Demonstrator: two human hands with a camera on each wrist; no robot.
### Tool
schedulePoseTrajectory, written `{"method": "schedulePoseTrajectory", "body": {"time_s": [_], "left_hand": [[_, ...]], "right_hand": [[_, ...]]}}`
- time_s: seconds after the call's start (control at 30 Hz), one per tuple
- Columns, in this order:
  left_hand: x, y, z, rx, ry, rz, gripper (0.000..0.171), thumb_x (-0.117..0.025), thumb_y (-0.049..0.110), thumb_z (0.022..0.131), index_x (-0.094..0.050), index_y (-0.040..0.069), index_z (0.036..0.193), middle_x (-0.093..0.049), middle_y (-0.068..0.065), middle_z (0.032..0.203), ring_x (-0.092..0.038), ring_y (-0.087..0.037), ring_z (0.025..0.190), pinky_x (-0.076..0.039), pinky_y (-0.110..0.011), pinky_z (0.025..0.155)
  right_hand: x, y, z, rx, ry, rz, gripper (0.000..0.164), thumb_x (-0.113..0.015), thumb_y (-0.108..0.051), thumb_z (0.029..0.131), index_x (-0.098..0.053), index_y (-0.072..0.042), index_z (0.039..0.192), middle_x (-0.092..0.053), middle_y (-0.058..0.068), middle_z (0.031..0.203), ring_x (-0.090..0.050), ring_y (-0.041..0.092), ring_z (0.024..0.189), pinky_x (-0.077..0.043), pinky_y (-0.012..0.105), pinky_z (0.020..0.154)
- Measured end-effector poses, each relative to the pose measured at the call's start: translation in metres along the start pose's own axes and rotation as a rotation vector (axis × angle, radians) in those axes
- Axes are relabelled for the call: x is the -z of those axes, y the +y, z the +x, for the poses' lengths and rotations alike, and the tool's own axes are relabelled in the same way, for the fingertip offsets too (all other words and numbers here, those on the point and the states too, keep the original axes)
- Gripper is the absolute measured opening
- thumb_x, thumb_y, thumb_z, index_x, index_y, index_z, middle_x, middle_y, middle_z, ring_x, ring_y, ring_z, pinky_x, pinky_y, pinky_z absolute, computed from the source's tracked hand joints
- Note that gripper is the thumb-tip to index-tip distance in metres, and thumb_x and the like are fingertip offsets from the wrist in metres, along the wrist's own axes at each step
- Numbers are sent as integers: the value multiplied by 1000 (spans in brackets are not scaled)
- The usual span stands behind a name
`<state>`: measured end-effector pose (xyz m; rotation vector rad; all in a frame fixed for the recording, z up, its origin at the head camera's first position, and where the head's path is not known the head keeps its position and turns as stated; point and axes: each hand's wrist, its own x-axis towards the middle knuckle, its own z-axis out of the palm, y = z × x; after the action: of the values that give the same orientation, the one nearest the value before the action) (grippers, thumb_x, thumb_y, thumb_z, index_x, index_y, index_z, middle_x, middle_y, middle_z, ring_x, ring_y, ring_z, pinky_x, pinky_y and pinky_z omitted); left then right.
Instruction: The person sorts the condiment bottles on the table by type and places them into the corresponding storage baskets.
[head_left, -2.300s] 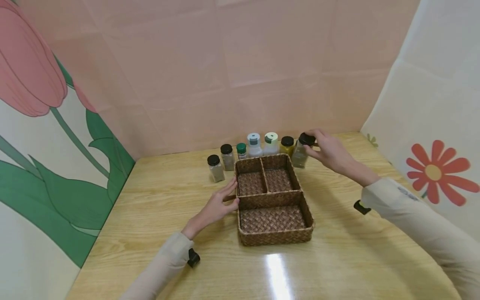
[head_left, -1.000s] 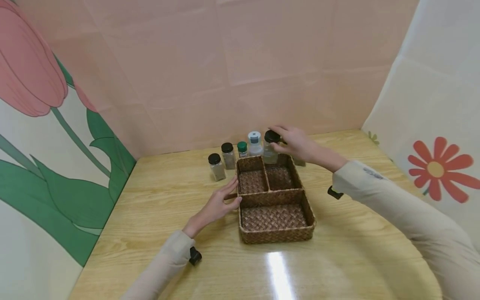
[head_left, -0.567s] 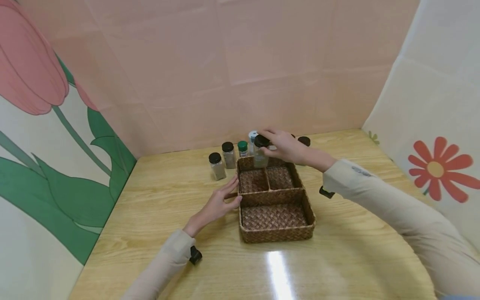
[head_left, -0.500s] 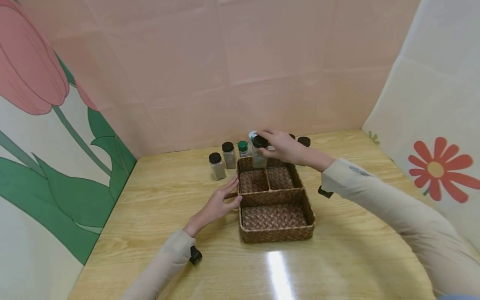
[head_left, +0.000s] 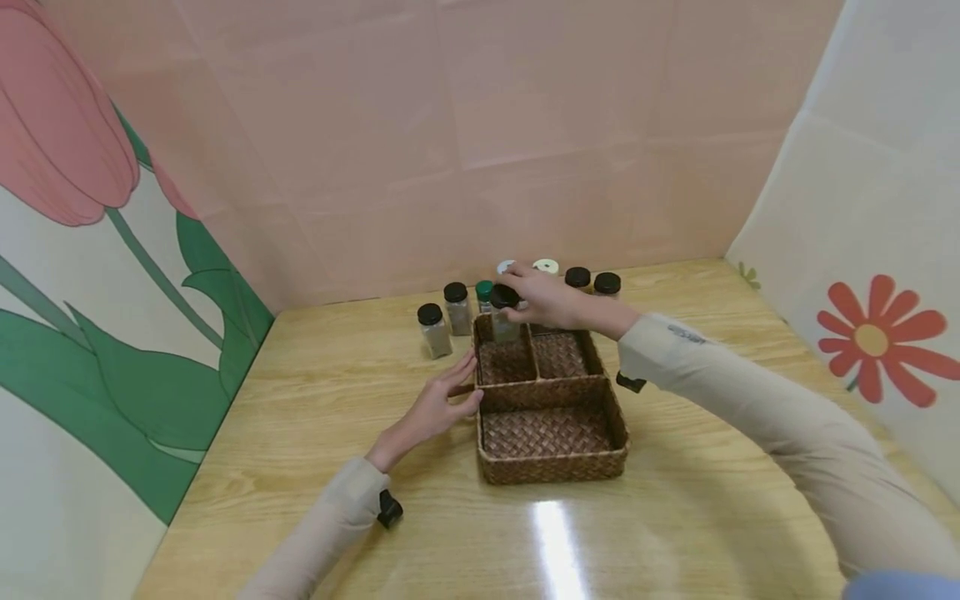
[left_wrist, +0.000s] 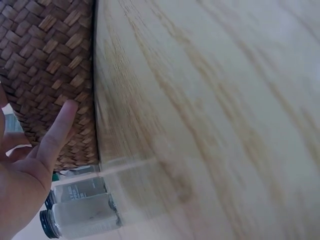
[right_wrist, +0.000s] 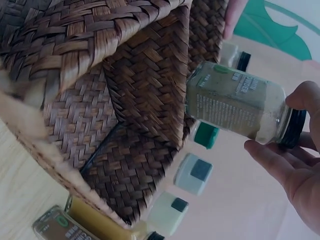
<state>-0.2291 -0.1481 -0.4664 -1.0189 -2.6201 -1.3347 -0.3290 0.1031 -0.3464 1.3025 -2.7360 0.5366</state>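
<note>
My right hand (head_left: 551, 298) pinches a clear spice jar (right_wrist: 235, 100) by its black lid, with fingertips and thumb at opposite sides. The jar holds a greyish powder and has a printed label. In the head view its lower end reaches into the back left compartment of a brown woven basket (head_left: 555, 471). Two small compartments lie at the basket's back and one wide one at its front. My left hand (head_left: 438, 404) rests against the basket's left side, fingers extended; the left wrist view shows a straight finger (left_wrist: 59, 131) touching the weave.
Behind the basket, from left, stand two black-lidded jars (head_left: 435, 335), a green-capped jar (head_left: 484, 292), two pale-capped bottles (head_left: 546, 267) and two more black-lidded jars (head_left: 606, 285). A pink cloth (head_left: 360, 167) hangs at the wooden table's far edge.
My right hand has carried the jar leftward from the right end of the row, across the basket's back, and lowered it at the back left compartment. My left hand stays put.
</note>
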Motion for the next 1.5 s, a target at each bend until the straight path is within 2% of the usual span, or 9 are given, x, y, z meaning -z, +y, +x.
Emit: {"method": "schedulePoseTrajectory", "body": {"time_s": [0.27,0.37,0.5,0.6,0.73,0.93,1.13,1.3,1.5], "left_hand": [[3,-1,0,24,-43,-5,60,-59,20,102,-31,1,152,-18,-13,162,-37,-28,140,-49,-33,97],[3,-1,0,23,-37,1,60,-59,20,102,-31,1,152,-19,-15,162,-36,-29,140,-49,-35,97],[2,-1,1,15,-31,-19,60,-59,18,102,-31,-1,151,-19,-17,161,-35,-29,140,-49,-37,96],[1,-1,0,6,-25,-25,59,-58,17,102,-31,-2,150,-19,-18,161,-34,-30,141,-50,-37,96],[0,-2,-1,-16,-8,-7,59,-59,16,101,-32,-4,150,-20,-20,160,-35,-32,140,-50,-37,95],[0,-3,-1,-1,-9,-20,59,-59,17,101,-32,-2,150,-21,-18,161,-39,-30,138,-50,-35,95],[-2,-6,0,12,-22,-43,59,-59,17,101,-32,-1,150,-19,-17,161,-39,-29,138,-50,-38,96],[-3,-6,0,4,-23,-56,59,-59,17,101,-32,-1,150,-19,-16,161,-36,-28,140,-50,-38,96],[-2,-6,0,-11,0,-64,58,-59,13,101,-32,-4,149,-19,-16,161,-32,-29,141,-50,-37,96]], "right_hand": [[-10,3,8,-26,-43,-31,56,-66,-20,97,-46,6,143,-41,30,142,-60,19,71,-50,36,64],[-12,4,10,-42,-67,-26,56,-66,-20,96,-46,5,142,-39,31,144,-64,28,89,-53,42,74],[-16,6,12,-68,-90,-19,54,-66,-20,96,-48,5,140,-37,32,147,-54,41,118,-49,53,92],[-19,8,14,-69,-99,-10,53,-67,-19,96,-49,6,139,-38,33,146,-50,43,123,-47,54,95],[-23,10,16,-43,-106,-7,52,-69,-17,95,-50,7,137,-46,29,137,-56,38,115,-51,48,91],[-31,14,21,-45,-135,-54,51,-70,-18,94,-52,6,135,-52,23,128,-63,31,99,-55,40,80],[-42,20,23,-82,-162,-65,52,-71,-19,94,-52,6,136,-50,25,132,-62,33,104,-55,41,83],[-47,26,20,-87,-154,-17,51,-69,-16,95,-50,7,137,-45,28,136,-60,35,108,-54,44,85],[-47,29,21,-56,-134,-5,48,-68,-13,96,-50,6,136,-46,29,134,-59,36,107,-53,45,84]]}}
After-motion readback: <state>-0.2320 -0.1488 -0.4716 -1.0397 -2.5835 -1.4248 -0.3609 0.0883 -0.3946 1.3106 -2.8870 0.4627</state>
